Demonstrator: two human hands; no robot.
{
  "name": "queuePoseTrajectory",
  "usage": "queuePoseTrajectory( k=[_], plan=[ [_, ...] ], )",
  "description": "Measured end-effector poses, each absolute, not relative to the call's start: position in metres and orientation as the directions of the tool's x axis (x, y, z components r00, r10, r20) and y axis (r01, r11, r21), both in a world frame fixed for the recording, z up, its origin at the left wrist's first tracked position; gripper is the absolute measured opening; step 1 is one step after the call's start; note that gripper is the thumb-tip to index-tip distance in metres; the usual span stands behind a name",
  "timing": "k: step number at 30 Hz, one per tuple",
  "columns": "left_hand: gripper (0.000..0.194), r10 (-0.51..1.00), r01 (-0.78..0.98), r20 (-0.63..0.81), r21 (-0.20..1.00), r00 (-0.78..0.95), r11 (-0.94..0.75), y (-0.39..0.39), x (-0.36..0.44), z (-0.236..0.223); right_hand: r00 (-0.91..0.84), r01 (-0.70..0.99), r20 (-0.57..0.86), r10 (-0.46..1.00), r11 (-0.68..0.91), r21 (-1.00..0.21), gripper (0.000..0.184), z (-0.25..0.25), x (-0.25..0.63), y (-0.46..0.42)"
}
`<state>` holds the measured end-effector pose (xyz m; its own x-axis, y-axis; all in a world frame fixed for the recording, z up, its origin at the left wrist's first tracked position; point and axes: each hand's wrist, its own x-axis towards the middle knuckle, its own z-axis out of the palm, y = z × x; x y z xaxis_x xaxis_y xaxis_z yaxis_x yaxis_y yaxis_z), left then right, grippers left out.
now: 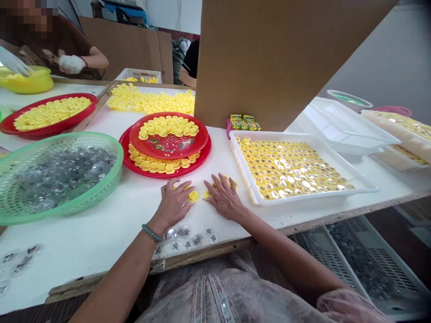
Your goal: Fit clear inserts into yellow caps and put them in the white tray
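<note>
Centrally, left hand [171, 202] and right hand [225, 199] spread over yellow discs [193, 196], grip unclear; packets [244, 123] above show illegible print; white tabletop [131, 206] meets wooden edge [202, 255] lower-centre.

One head-worn view, forward and down from close above the near side of the white table [101, 246]

Assembly workshop: long white worktable [84, 251], heaped yellow plastic parts [161, 103], gloved co-worker [67, 42].
</note>
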<state>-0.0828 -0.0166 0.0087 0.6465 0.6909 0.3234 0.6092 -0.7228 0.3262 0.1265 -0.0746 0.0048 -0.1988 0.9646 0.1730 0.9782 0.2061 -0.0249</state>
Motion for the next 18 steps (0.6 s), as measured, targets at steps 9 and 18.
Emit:
queuePoseTrajectory(
  k=[9, 18],
  plan=[
    [0.015, 0.537, 0.441, 0.298, 0.333, 0.789, -0.833, -0.029, -0.07, 0.013, -0.518, 0.755, 0.099, 0.85, 0.508, -0.414, 0.032, 0.044, 0.12, -0.115],
    [0.021, 0.585, 0.454, 0.262, 0.422, 0.768, -0.785, -0.036, -0.07, 0.007, -0.535, 0.757, -0.015, 0.845, 0.471, -0.453, 0.018, 0.028, 0.111, -0.131]
  ],
)
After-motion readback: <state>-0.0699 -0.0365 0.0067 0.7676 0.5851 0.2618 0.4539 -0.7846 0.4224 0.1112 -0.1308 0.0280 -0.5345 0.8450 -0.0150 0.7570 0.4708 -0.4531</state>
